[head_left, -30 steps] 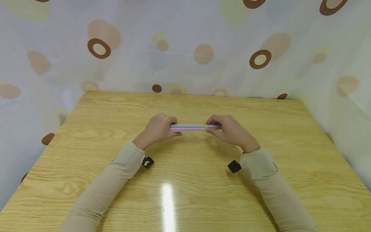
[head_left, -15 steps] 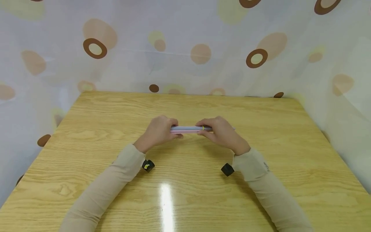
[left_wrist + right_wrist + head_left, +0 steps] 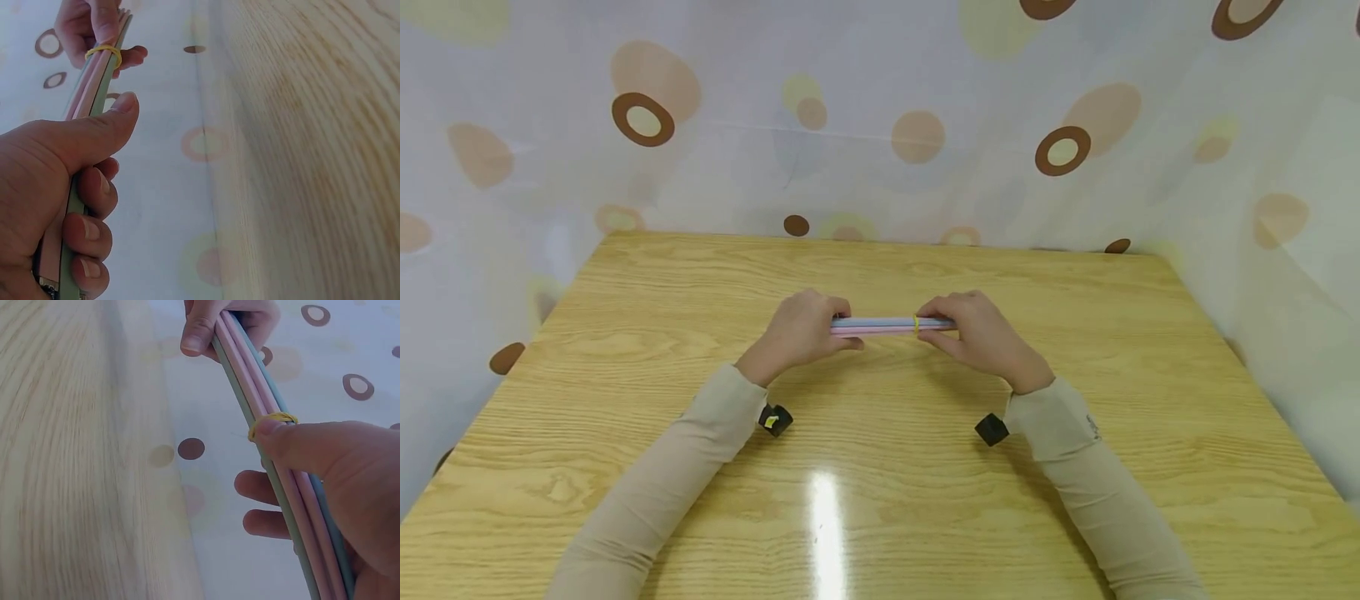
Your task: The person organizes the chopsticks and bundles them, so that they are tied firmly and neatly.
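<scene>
In the head view, a bundle of pastel chopsticks (image 3: pixel 876 326), pink, blue and green, is held level above the table between the two hands. My left hand (image 3: pixel 797 333) grips one end, with its fingers curled round the sticks and the thumb along them in the left wrist view. A yellow rubber band (image 3: pixel 916 324) circles the bundle nearer the other end. My right hand (image 3: pixel 988 337) pinches the bundle there. Seen from the right wrist, its thumb (image 3: pixel 300 447) presses on the band (image 3: pixel 282 417), and two fingertips (image 3: pixel 257 487) show behind the sticks. The palms hide parts of the bundle.
A wood-grain table (image 3: pixel 880 483) lies under both hands. Behind it and at its sides hangs a pale curtain (image 3: pixel 850 125) with brown and beige dots. Small black wrist cameras (image 3: pixel 992 429) stick out from both sleeves.
My right hand first shifted left over the band, then drew back slightly to it. The band now sits a little closer to my left hand, which keeps its grip.
</scene>
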